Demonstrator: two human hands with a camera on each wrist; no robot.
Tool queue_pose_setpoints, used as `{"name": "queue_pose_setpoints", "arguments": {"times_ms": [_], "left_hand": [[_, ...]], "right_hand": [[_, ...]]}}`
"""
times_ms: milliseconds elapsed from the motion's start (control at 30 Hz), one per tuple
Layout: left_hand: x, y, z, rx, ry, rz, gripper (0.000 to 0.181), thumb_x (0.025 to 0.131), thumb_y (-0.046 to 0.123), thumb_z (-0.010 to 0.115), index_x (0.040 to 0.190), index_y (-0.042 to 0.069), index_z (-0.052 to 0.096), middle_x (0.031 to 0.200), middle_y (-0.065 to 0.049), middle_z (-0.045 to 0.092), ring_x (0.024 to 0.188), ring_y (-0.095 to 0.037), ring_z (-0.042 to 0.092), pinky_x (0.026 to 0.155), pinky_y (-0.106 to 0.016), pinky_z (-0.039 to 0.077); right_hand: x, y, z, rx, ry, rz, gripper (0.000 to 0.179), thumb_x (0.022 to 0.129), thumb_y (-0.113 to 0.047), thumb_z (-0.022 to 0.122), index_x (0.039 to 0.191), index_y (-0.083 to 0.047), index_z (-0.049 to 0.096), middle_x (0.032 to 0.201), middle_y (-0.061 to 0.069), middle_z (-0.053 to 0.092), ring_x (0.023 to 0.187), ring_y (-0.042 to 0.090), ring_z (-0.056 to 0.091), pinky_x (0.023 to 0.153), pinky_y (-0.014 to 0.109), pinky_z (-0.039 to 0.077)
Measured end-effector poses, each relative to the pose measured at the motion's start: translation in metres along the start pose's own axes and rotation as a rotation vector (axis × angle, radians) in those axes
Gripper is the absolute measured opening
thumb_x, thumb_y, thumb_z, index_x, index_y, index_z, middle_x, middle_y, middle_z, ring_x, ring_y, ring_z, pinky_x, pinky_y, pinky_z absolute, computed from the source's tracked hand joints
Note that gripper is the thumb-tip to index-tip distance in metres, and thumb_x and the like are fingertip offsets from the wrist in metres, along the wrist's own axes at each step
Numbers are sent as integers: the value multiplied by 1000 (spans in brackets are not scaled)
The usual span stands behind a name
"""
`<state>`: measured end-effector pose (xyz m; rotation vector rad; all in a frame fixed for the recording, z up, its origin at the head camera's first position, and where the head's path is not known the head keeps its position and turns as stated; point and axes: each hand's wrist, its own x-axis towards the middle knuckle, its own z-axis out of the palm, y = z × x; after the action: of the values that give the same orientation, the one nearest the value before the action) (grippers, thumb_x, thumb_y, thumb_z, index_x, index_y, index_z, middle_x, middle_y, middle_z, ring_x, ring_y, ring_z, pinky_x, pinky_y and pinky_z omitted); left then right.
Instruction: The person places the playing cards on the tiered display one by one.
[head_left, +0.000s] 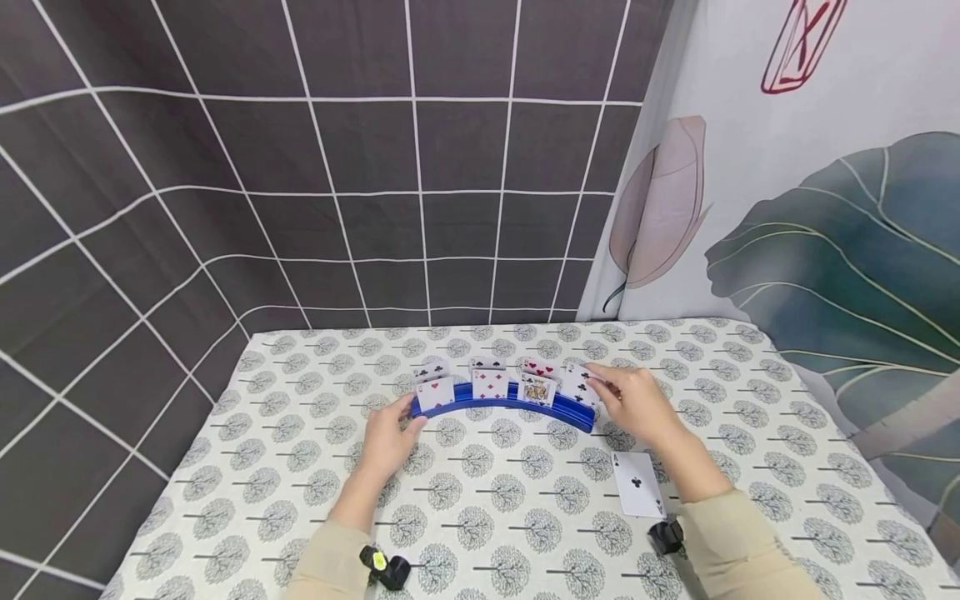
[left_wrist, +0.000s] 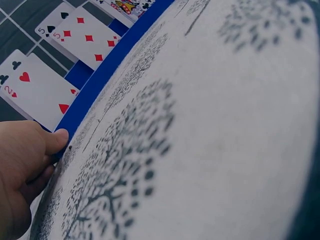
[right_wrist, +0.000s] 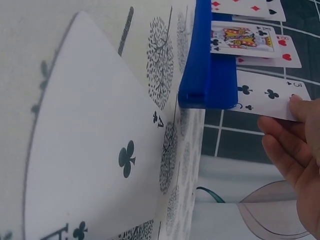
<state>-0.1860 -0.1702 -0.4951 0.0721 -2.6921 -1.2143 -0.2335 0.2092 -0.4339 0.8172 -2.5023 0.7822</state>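
Observation:
A curved blue playing card holder (head_left: pixel 480 402) stands on the table with cards upright in two rows. My left hand (head_left: pixel 390 437) grips its left end, thumb (left_wrist: pixel 61 140) against the front edge. At the right end, my right hand (head_left: pixel 637 404) pinches the three of clubs (right_wrist: pixel 267 95) by its upper edge; the card's lower edge meets the rear row. In front stand the two of hearts (left_wrist: pixel 40 90), the five of diamonds (left_wrist: pixel 87 37) and the king of clubs (right_wrist: pixel 242 39). Behind them are a clubs card, the five of spades (left_wrist: pixel 52 22) and a hearts card (right_wrist: pixel 287 50).
An ace of clubs (head_left: pixel 637 485) lies face up on the tree-patterned tablecloth (head_left: pixel 480 517), close to my right forearm. Beyond the table hang a dark grid-patterned curtain (head_left: pixel 360 167) and a pale curtain (head_left: pixel 742 167) with plant pictures.

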Motion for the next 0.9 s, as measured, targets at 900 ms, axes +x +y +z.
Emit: {"name": "queue_pose_setpoints", "arguments": {"times_ms": [900], "left_hand": [[0,-3,0,7,0,3,54,92,16,74,140,-1,56,126,-22,67,118,-39,64,109,-55,46]], "right_hand": [[-15,16,-1,54,-138,81,48,90,-26,79,124,4,65,89,9,74,71,14,69,65,30,63]]}}
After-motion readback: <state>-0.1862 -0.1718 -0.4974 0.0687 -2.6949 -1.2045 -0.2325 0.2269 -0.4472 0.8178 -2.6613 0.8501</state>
